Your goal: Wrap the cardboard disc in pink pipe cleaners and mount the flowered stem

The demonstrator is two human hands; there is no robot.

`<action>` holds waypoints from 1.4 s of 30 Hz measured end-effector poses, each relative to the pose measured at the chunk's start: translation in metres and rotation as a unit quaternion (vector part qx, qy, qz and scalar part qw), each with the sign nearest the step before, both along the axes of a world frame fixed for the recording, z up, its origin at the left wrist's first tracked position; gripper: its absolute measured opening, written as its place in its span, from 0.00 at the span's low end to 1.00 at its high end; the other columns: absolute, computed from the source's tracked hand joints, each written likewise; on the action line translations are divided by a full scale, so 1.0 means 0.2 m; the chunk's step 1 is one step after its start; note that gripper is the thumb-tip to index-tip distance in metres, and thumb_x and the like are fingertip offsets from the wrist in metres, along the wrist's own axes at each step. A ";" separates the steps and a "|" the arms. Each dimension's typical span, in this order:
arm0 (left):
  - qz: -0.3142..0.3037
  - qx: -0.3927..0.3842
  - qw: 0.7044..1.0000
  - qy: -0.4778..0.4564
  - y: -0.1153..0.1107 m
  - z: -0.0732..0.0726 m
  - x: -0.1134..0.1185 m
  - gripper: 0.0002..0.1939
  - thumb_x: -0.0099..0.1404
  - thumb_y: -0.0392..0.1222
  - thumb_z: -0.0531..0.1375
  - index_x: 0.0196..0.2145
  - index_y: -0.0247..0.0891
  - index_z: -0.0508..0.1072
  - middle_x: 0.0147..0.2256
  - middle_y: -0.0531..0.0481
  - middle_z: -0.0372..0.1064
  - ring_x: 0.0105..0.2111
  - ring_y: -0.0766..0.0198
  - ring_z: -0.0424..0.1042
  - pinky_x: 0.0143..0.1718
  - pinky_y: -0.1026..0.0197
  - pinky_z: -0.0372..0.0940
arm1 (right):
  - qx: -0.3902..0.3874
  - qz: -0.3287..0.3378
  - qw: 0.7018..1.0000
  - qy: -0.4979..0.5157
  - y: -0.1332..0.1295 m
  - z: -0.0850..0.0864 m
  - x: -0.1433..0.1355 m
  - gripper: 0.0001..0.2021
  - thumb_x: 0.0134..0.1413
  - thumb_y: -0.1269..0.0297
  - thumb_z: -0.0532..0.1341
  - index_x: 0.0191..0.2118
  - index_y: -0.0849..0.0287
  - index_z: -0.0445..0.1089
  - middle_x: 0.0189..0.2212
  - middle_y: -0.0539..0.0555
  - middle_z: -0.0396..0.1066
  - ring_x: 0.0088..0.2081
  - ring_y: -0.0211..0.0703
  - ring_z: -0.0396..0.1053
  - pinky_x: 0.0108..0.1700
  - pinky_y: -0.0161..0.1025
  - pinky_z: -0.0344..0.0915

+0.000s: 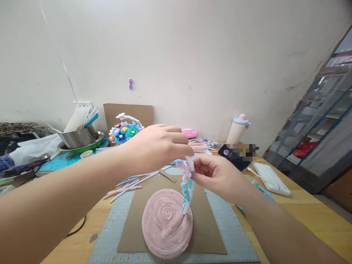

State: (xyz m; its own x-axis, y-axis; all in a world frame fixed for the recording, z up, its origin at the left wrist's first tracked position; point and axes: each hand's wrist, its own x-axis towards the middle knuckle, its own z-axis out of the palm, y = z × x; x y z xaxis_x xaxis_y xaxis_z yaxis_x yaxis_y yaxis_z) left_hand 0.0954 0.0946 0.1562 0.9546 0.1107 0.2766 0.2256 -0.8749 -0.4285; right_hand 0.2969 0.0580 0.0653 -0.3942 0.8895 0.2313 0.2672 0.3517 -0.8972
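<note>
Right hand [216,175] pinches blue-and-white flowered stem [186,192] near its top; left hand [169,145] curls over the tip, grip hidden. Stem rises at right side of pink coiled disc [165,229], on cardboard [209,234].

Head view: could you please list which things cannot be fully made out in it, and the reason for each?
All in the head view:
Left thumb: hidden behind the left hand.
Stem: its top end is covered by the left fingers.
Flowered ball: its lower right is behind the left hand.
Phone: partly under blocky blur; its writing is too small.
Cabinet: cut off by the right edge.
</note>
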 end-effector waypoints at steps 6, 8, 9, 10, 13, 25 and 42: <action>-0.019 0.065 0.998 -0.018 0.00 -0.02 0.01 0.11 0.70 0.34 0.51 0.40 0.40 0.74 0.35 0.50 0.73 0.35 0.63 0.69 0.36 0.60 0.60 | 0.008 -0.006 1.000 0.005 0.02 -0.02 -0.01 0.02 0.48 0.69 0.58 0.28 0.60 0.65 0.22 0.46 0.58 0.24 0.33 0.53 0.26 0.33 0.51; -0.020 0.088 0.996 -0.014 0.00 -0.03 0.00 0.12 0.70 0.34 0.51 0.43 0.40 0.73 0.35 0.51 0.74 0.34 0.63 0.69 0.35 0.59 0.59 | 0.015 -0.024 0.999 0.018 0.02 -0.04 -0.02 0.01 0.46 0.69 0.58 0.26 0.60 0.64 0.22 0.46 0.58 0.23 0.33 0.52 0.25 0.33 0.50; -0.020 0.096 0.995 -0.015 0.01 -0.04 -0.01 0.12 0.71 0.34 0.51 0.44 0.40 0.73 0.34 0.51 0.74 0.34 0.63 0.70 0.35 0.59 0.59 | 0.017 -0.033 0.999 0.022 0.02 -0.05 -0.02 0.01 0.45 0.69 0.58 0.26 0.60 0.64 0.21 0.46 0.58 0.23 0.33 0.52 0.25 0.33 0.50; -0.022 0.099 0.995 -0.016 0.01 -0.05 -0.01 0.12 0.71 0.34 0.50 0.45 0.40 0.72 0.34 0.51 0.74 0.34 0.63 0.70 0.34 0.59 0.59 | 0.017 -0.040 0.999 0.024 0.02 -0.05 -0.02 0.01 0.45 0.69 0.58 0.26 0.60 0.64 0.21 0.46 0.58 0.23 0.33 0.53 0.25 0.33 0.51; -0.034 0.083 0.996 -0.028 0.02 -0.07 -0.04 0.14 0.72 0.33 0.49 0.50 0.39 0.69 0.36 0.50 0.76 0.36 0.62 0.73 0.36 0.59 0.62 | 0.010 -0.042 0.999 0.020 0.01 -0.04 -0.02 0.02 0.46 0.69 0.58 0.26 0.60 0.65 0.20 0.45 0.57 0.21 0.32 0.52 0.23 0.32 0.50; -0.005 0.067 0.995 -0.079 0.02 -0.11 -0.08 0.13 0.70 0.30 0.48 0.43 0.38 0.71 0.41 0.47 0.74 0.37 0.61 0.72 0.38 0.59 0.65 | 0.032 -0.065 0.997 -0.032 0.00 0.01 -0.02 0.04 0.46 0.68 0.57 0.25 0.59 0.67 0.16 0.43 0.57 0.15 0.30 0.52 0.17 0.30 0.49; -0.010 0.045 0.992 -0.122 0.03 -0.20 -0.08 0.13 0.68 0.29 0.49 0.42 0.38 0.71 0.39 0.49 0.74 0.38 0.62 0.70 0.41 0.60 0.63 | 0.065 -0.110 0.991 -0.046 -0.02 -0.05 0.00 0.06 0.49 0.66 0.57 0.25 0.60 0.68 0.15 0.45 0.57 0.14 0.30 0.52 0.15 0.30 0.48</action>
State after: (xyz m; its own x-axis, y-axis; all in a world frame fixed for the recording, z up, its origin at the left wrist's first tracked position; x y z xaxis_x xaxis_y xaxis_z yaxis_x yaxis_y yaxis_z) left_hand 0.0801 0.1000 0.1167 0.8603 0.0567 0.5067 0.3147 -0.8409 -0.4403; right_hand 0.2976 0.0538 0.0558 -0.2183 0.9213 0.3219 0.4285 0.3868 -0.8166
